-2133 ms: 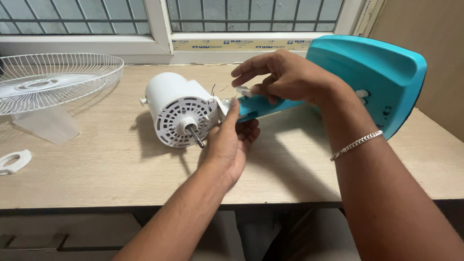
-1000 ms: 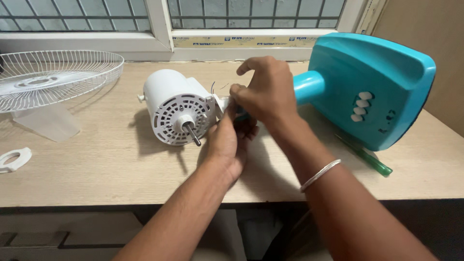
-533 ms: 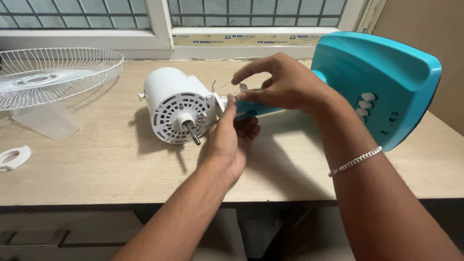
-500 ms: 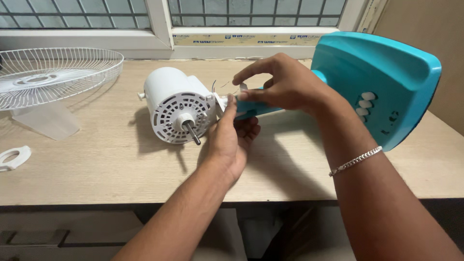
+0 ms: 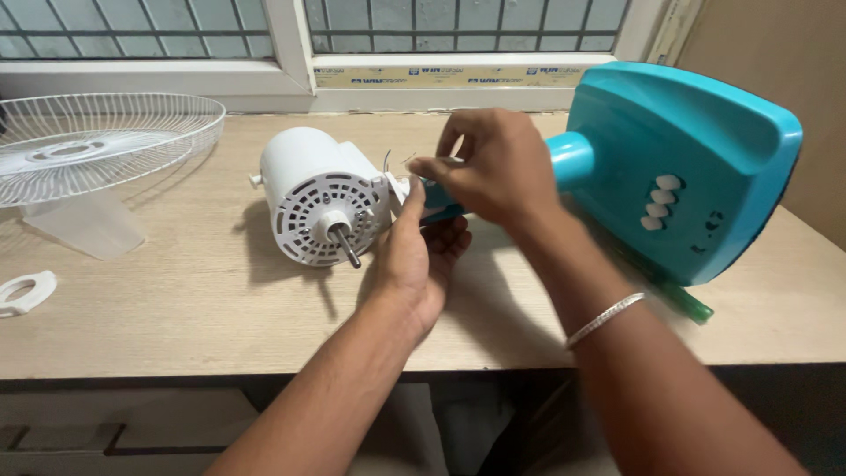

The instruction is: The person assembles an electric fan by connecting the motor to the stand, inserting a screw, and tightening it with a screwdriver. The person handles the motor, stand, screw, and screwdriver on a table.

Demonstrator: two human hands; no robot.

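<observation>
Pale wood-grain table [image 5: 203,300] runs below a white-framed window [image 5: 291,53] across the top of the frame. On it lie one white fan motor [image 5: 322,196], one turquoise fan base [image 5: 683,167], one white wire guard [image 5: 88,145] at upper left, one white plastic ring [image 5: 25,293] at the left edge, one clear blade piece [image 5: 84,225] under the guard, and one green rod-like tool [image 5: 679,300] poking out beneath the base at right. Four white buttons [image 5: 659,203] sit in a row on the base.

Just left of centre, the motor lies on its side with its metal shaft [image 5: 345,248] pointing toward the viewer. The base's turquoise neck [image 5: 564,163] reaches leftward to the motor's white bracket [image 5: 398,189], and both hands meet at that joint. Coming up from the bottom edge, the left hand [image 5: 416,256] has its thumb pressed against the bracket and its fingers curled under the neck, narrowly closed on it. From lower right the right hand [image 5: 489,167] comes in above, wrist bent and a silver bracelet [image 5: 606,319] on it, fingertips pinched together over the neck's end; what they pinch is hidden
</observation>
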